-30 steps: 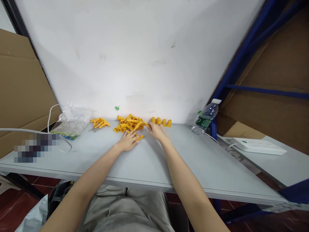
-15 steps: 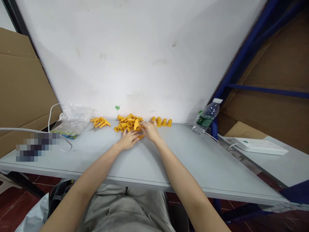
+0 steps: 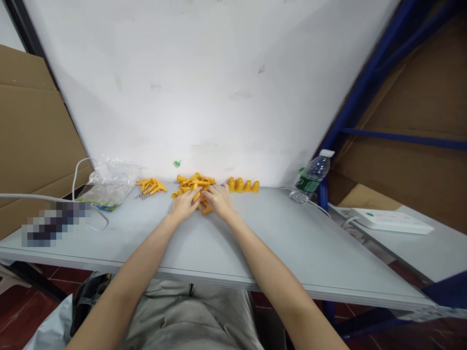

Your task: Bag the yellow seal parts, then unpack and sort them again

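A heap of yellow plastic parts (image 3: 199, 178), some shaped like hollow cups, lies against the white back panel. At its front edge, my left hand (image 3: 184, 205) has its fingers closed round a yellow plastic part (image 3: 197, 193). My right hand (image 3: 219, 200) meets it from the other side, fingers bent and pinching the same part; the fingertips are partly hidden. Just below, between the hands, a loose yellow handle-like piece (image 3: 206, 208) lies on the table. Several yellow cups (image 3: 239, 185) stand in a row to the right of my right hand.
Yellow T-shaped handles (image 3: 151, 185) lie left of the heap, with small metal screws (image 3: 142, 195) beside them. Further left are a clear plastic bag (image 3: 113, 187) and a white cable (image 3: 36, 196). A water bottle (image 3: 314, 172) leans at right, near a white power strip (image 3: 392, 220).
My left hand has moved slightly left and up; my right hand has drawn left and down, away from the cups. Yellow parts at the front of the heap have shifted.
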A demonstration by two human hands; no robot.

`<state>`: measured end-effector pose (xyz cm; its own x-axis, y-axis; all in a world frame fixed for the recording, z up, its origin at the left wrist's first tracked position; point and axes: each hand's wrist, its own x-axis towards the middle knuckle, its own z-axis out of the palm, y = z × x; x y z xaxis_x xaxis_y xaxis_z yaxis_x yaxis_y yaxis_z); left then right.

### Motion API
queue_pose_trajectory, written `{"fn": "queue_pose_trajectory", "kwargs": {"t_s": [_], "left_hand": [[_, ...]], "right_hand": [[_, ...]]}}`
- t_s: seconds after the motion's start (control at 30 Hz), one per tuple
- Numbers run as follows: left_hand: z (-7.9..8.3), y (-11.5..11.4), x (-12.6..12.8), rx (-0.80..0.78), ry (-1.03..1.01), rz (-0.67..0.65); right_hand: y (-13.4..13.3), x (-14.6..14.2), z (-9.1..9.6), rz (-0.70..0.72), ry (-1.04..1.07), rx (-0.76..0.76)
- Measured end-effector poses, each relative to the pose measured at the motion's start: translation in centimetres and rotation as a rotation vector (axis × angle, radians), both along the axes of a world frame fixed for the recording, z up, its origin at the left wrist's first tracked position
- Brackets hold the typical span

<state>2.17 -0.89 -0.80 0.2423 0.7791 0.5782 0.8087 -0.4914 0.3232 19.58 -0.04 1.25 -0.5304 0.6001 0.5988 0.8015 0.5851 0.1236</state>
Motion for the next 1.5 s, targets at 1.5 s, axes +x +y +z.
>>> {"fn": "queue_pose_trajectory", "kwargs": {"t_s": [1.5], "left_hand": [[0.4, 1.7, -0.9, -0.318, -0.885, 0.084]], "right_hand": [[1.9, 4.9, 0.3, -0.432, 0.341, 0.015]]}}
